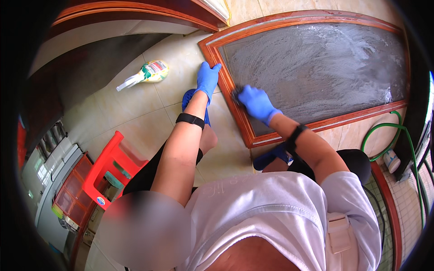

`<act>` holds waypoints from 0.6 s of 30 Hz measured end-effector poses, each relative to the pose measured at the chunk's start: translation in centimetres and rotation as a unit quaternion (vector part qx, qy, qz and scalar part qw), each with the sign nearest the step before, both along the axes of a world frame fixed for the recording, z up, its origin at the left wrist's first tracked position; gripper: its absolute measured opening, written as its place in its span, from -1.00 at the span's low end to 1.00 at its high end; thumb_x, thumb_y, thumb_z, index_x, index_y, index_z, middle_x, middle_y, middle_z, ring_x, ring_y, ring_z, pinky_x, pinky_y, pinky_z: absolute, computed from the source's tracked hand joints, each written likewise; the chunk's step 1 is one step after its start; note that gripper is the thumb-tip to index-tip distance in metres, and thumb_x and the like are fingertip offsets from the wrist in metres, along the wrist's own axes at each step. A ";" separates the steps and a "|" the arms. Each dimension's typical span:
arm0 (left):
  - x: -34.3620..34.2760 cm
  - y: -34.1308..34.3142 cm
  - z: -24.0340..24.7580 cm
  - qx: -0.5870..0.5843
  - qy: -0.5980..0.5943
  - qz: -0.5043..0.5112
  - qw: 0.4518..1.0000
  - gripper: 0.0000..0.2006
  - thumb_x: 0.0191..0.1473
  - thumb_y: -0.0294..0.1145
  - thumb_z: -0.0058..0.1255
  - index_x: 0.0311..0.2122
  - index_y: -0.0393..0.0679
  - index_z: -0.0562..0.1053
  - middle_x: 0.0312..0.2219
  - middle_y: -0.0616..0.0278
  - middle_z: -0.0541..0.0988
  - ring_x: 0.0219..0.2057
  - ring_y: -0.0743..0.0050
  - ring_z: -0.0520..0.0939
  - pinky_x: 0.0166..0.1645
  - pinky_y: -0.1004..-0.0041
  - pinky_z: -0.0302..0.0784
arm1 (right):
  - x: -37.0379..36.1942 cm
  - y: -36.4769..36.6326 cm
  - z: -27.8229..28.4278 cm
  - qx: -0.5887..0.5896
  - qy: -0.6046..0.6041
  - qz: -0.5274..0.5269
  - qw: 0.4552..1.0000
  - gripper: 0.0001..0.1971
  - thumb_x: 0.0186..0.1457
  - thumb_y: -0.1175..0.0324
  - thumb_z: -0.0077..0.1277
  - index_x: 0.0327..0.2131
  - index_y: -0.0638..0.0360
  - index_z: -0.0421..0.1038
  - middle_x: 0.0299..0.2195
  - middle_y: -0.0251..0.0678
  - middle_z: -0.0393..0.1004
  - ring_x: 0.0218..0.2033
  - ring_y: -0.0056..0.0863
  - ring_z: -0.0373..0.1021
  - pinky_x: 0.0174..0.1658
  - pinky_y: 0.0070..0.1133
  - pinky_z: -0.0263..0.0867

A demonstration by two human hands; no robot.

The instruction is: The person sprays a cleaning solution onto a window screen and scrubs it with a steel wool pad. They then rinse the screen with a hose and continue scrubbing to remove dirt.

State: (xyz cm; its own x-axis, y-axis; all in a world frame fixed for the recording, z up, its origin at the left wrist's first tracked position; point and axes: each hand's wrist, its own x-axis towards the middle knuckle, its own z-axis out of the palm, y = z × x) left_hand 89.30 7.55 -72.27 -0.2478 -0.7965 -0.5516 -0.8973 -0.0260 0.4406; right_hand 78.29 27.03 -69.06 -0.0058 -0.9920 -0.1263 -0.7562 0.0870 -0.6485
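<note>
A wooden-framed screen panel [316,67] lies on the tiled floor, its grey surface smeared with whitish suds. My left hand [208,80], in a blue glove, grips the panel's left edge near the far corner. Also gloved in blue, my right hand [258,104] is closed on a dark scrubber [237,92], pressed to the left side of the frame. Most of the scrubber is hidden by the fingers, so its exact kind is unclear. On the floor left of my left hand lies a spray bottle [154,71] with a white nozzle.
A red plastic stool [108,174] stands at my left. Along the right side a green hose [407,128] curls on the floor beside a small white bottle [391,161]. My blue slippers [270,156] are close to the panel's near corner. Wooden trim [135,14] runs across the upper left.
</note>
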 end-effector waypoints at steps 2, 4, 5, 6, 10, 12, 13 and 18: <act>2.3 -0.7 -2.9 0.017 0.044 0.024 0.999 -0.50 -0.05 -0.05 0.15 -0.29 -0.38 0.36 -0.32 -0.26 0.52 -0.24 -0.23 0.54 -0.14 0.11 0.42 | -1.9 5.3 -0.7 0.020 -0.038 0.073 0.996 -0.90 -0.03 0.41 -0.11 -0.41 0.06 0.40 -0.43 -0.13 0.39 -0.36 -0.18 0.42 -0.31 -0.32 0.38; 2.7 -1.2 -2.6 0.041 0.023 0.033 0.998 -0.51 -0.05 -0.07 0.15 -0.27 -0.37 0.35 -0.33 -0.23 0.52 -0.30 -0.16 0.57 -0.20 0.13 0.46 | -8.7 7.4 -1.4 0.054 0.063 0.101 0.991 -0.89 -0.02 0.41 -0.11 -0.38 0.06 0.40 -0.41 -0.17 0.41 -0.35 -0.19 0.42 -0.29 -0.34 0.38; 2.5 -1.1 -2.1 0.052 0.013 0.038 0.998 -0.51 -0.05 -0.07 0.15 -0.27 -0.37 0.35 -0.33 -0.21 0.52 -0.33 -0.13 0.58 -0.23 0.14 0.49 | -12.9 6.9 -1.2 0.013 0.105 -0.004 0.994 -0.88 -0.02 0.40 -0.10 -0.37 0.03 0.42 -0.38 -0.20 0.42 -0.33 -0.19 0.41 -0.27 -0.35 0.38; 0.7 -0.8 0.1 0.106 0.019 0.060 0.992 -0.53 -0.04 -0.10 0.16 -0.26 -0.35 0.33 -0.35 -0.13 0.52 -0.45 0.05 0.61 -0.41 0.22 0.57 | -18.2 6.8 -1.2 0.027 0.159 -0.071 0.984 -0.87 -0.01 0.37 -0.08 -0.35 0.00 0.43 -0.35 -0.21 0.43 -0.29 -0.19 0.40 -0.25 -0.34 0.37; -0.1 -1.3 0.5 0.152 0.072 0.067 0.983 -0.54 -0.04 -0.14 0.17 -0.26 -0.33 0.30 -0.39 -0.02 0.52 -0.52 0.23 0.60 -0.58 0.32 0.59 | -31.0 4.2 -0.4 0.179 0.170 -0.426 0.870 -0.79 0.01 0.44 -0.20 -0.33 0.08 0.46 -0.33 -0.04 0.46 -0.27 -0.01 0.39 -0.22 -0.25 0.34; 0.2 -1.5 0.3 0.167 0.069 0.072 0.981 -0.53 -0.04 -0.14 0.17 -0.24 -0.33 0.30 -0.41 0.00 0.50 -0.54 0.27 0.59 -0.60 0.33 0.58 | -25.4 3.4 -1.4 0.072 0.223 -0.418 0.878 -0.80 -0.01 0.42 -0.20 -0.35 0.15 0.45 -0.33 0.02 0.45 -0.28 0.00 0.38 -0.23 -0.22 0.33; 1.0 -1.7 0.1 0.165 0.063 0.080 0.981 -0.54 -0.03 -0.14 0.16 -0.23 -0.33 0.30 -0.41 0.00 0.50 -0.56 0.28 0.58 -0.61 0.33 0.58 | -19.7 2.6 -0.8 0.021 0.211 -0.370 0.905 -0.83 -0.04 0.44 -0.18 -0.38 0.13 0.42 -0.37 -0.04 0.42 -0.28 -0.03 0.36 -0.25 -0.25 0.33; 0.5 -2.0 -0.4 0.184 0.076 0.073 0.977 -0.54 -0.02 -0.14 0.16 -0.23 -0.33 0.28 -0.43 0.02 0.50 -0.62 0.31 0.56 -0.63 0.34 0.57 | -3.2 6.7 1.1 0.183 0.060 -0.030 0.981 -0.78 -0.13 0.49 -0.11 -0.35 -0.02 0.41 -0.37 -0.14 0.39 -0.31 -0.18 0.40 -0.25 -0.35 0.38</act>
